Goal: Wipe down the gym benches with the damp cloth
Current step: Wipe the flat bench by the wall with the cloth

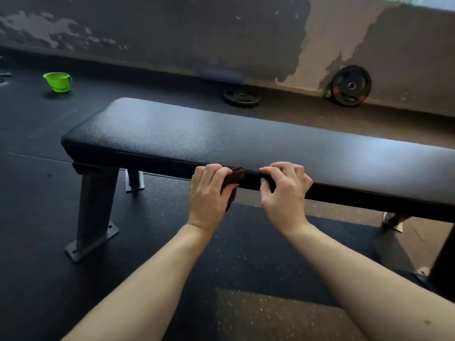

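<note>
Your black padded gym bench (172,134) is covered in grained, leather-like vinyl with a soft sheen. Its grey metal legs (94,205) look matt and smooth. The dark brown cloth (234,177) looks like soft, nappy fabric. The lime-green plastic bucket (57,81) is glossy. The black rubber floor (246,254) is matt and speckled, and the grey painted wall (320,45) is flaking.
</note>
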A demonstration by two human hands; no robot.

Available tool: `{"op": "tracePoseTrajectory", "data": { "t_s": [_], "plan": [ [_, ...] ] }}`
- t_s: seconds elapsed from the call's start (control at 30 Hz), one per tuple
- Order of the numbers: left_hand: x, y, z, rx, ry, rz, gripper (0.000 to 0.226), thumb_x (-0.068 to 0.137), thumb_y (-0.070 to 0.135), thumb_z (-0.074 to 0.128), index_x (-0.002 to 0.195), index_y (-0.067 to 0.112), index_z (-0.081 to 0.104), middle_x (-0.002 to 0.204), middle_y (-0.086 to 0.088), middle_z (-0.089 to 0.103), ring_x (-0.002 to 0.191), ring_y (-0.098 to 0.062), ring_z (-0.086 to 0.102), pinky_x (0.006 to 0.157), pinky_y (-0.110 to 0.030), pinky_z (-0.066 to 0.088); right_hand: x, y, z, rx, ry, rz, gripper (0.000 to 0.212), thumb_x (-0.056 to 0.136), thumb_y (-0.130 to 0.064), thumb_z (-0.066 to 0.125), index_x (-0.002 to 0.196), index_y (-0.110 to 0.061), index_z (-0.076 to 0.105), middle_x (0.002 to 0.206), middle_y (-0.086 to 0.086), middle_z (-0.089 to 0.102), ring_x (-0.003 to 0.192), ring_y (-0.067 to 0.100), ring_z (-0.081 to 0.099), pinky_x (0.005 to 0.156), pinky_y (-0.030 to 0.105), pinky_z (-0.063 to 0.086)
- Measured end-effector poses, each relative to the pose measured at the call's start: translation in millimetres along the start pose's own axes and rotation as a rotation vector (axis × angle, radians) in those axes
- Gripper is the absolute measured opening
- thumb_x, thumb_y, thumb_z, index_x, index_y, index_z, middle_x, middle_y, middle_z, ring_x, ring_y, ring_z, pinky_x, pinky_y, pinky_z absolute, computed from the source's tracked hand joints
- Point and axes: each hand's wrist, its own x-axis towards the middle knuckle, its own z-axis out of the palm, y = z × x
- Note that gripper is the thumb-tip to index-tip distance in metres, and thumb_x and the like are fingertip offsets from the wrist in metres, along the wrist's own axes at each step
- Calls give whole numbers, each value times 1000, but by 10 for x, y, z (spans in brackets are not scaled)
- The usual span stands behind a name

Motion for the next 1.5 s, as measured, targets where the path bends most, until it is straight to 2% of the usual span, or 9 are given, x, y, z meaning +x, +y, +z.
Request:
{"op": "tracePoseTrajectory", "data": {
  "t_s": [0.13, 0.27, 0.57, 0.7, 0.83, 1.0, 1.23, 1.37, 1.5],
  "plan": [
    [68, -23, 12, 36, -7, 44, 23, 88, 28, 77, 103, 12, 71, 103, -1, 62, 94, -26, 51, 83, -46, 50, 7, -45, 55, -1, -26, 43, 24, 85, -11, 69, 105, -23, 73, 110, -7, 59, 112, 20, 47, 92, 35, 25],
    [58, 2, 52, 55, 16, 189, 16, 89, 27, 77, 95, 12, 73, 96, -1, 64, 85, -27, 56, 78, -44, 50, 25, -16, 138, 37, 4, 73, 26, 79, -14, 66, 102, -26, 69, 108, -10, 55, 112, 20, 45, 93, 34, 23],
    [134, 181, 109, 149, -41, 270, 19, 95, 10, 66, 77, 8, 59, 88, -7, 61, 78, -28, 52, 71, -46, 49, -23, 65, 201, 101, 42, 23, 31, 75, -11, 66, 103, -23, 67, 112, -6, 55, 114, 21, 43, 94, 36, 23],
    [198, 169, -3, 186, -67, 274, 22, 95, 14, 68, 76, 8, 58, 88, -6, 61, 78, -28, 53, 73, -44, 50, -11, 81, 195, 92, 14, -5, 34, 72, -11, 69, 103, -22, 66, 113, -6, 54, 114, 21, 43, 92, 35, 21],
    [257, -95, -253, 250, -77, 213, 21, 90, 26, 74, 85, 8, 64, 93, -4, 64, 85, -28, 60, 81, -43, 49, -22, 159, 178, 105, -19, -49, 38, 71, -9, 70, 107, -22, 67, 114, -5, 55, 115, 22, 45, 93, 34, 21],
    [221, -134, -264, 215, -53, 126, 25, 81, 19, 85, 86, 5, 64, 93, -5, 64, 88, -24, 58, 86, -34, 48, -30, 202, 157, 111, -38, -70, 40, 72, -9, 71, 110, -23, 68, 116, -5, 55, 117, 22, 45, 96, 33, 21],
    [222, 249, 72, 145, -209, 372, 19, 95, 11, 67, 79, 4, 60, 90, -11, 62, 78, -32, 56, 74, -46, 51, -6, 141, 171, 126, -23, -36, 44, 66, -5, 68, 106, -22, 68, 114, -5, 55, 116, 22, 44, 94, 33, 21],
    [267, -37, -205, 198, -177, 271, 19, 90, 14, 75, 81, 5, 60, 91, -8, 62, 83, -31, 58, 79, -46, 51, -27, 184, 141, 128, -39, -59, 44, 69, -4, 68, 109, -22, 68, 115, -6, 55, 117, 22, 43, 95, 32, 19],
    [247, -486, -564, 201, -31, -127, 27, 77, 16, 86, 87, 6, 62, 92, -8, 61, 89, -29, 59, 84, -46, 50, -33, 181, 144, 142, -43, -50, 43, 71, -4, 68, 110, -22, 69, 116, -5, 55, 118, 21, 43, 96, 32, 19]
  ]
}}
